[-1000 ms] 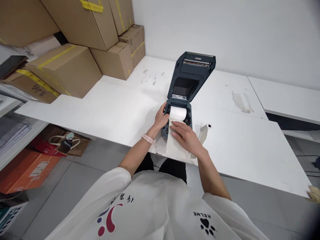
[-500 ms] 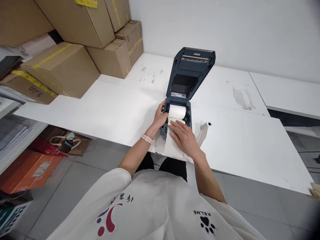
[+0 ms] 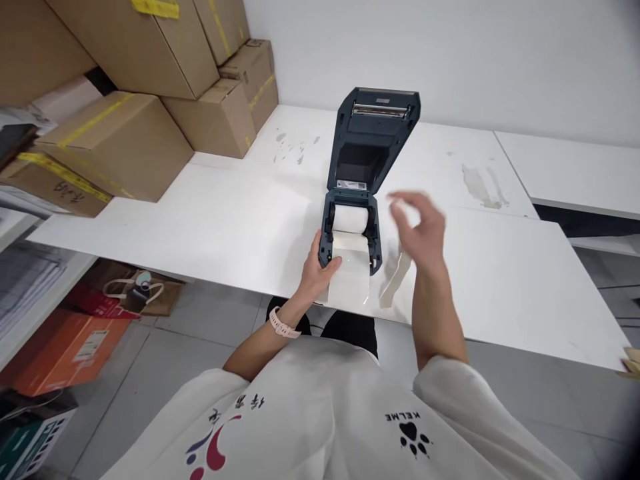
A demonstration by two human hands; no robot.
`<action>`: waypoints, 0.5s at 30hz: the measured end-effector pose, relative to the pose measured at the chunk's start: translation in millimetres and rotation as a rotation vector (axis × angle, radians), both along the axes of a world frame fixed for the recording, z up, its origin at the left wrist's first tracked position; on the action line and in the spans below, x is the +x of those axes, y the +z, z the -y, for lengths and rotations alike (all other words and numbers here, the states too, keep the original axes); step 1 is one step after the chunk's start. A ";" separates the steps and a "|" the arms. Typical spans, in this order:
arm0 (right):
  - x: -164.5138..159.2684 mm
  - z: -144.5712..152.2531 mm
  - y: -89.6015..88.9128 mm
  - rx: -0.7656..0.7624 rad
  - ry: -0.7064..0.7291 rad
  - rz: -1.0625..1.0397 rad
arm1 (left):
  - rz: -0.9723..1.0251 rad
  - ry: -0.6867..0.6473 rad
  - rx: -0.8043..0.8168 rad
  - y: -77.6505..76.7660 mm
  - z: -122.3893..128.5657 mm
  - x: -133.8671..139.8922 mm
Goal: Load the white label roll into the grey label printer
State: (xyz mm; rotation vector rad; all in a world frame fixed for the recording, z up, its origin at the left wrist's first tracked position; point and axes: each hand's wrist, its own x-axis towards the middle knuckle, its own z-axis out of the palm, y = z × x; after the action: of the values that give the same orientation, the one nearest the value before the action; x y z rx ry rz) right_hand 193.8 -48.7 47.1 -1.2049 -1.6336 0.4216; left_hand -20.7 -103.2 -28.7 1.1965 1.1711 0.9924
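Observation:
A dark blue-grey label printer (image 3: pixel 327 223) stands on the white table with its lid (image 3: pixel 373 133) tilted up and back. A white label roll (image 3: pixel 350 219) sits inside, and its paper strip (image 3: pixel 350 277) runs out over the front towards the table edge. My left hand (image 3: pixel 316 272) grips the printer's front left corner, its thumb lying on the strip's left edge. Raised to the right of the printer, my right hand (image 3: pixel 423 227) is blurred by motion; its fingers are curved, apart from the thumb, with nothing seen in them.
A loose curled paper strip (image 3: pixel 395 283) lies right of the printer, partly behind my right forearm. Cardboard boxes (image 3: pixel 117 143) are stacked at the left of the white table (image 3: pixel 240 220). An orange box (image 3: pixel 65 350) sits low at the left. A wall rises behind the table.
My right hand has lifted off the paper strip and moved up and to the right. My left hand has slid down to the printer's front corner, with its thumb on the strip.

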 end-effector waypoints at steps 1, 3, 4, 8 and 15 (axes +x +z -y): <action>6.5 -21.7 13.1 0.058 -0.057 -0.056 | -0.009 -0.004 -0.004 0.2 1.6 -0.7; 15.7 -71.2 37.0 0.088 -0.067 -0.162 | -0.038 0.003 -0.006 0.2 0.9 -1.5; 18.3 -95.8 46.7 0.050 -0.046 -0.209 | -0.049 0.010 -0.004 0.1 -0.2 -1.7; 18.6 -154.1 63.9 -0.208 0.109 -0.302 | -0.043 0.008 0.020 -1.5 -1.9 -2.3; 0.7 -45.5 25.0 0.001 0.005 -0.301 | 0.046 -0.012 -0.083 0.3 -5.9 -15.6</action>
State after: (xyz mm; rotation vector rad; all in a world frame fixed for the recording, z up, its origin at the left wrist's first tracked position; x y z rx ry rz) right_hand 194.5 -3.3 72.1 -1.0786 -1.3775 0.5757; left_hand -36.3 -97.3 -28.4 1.1083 1.1563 0.9481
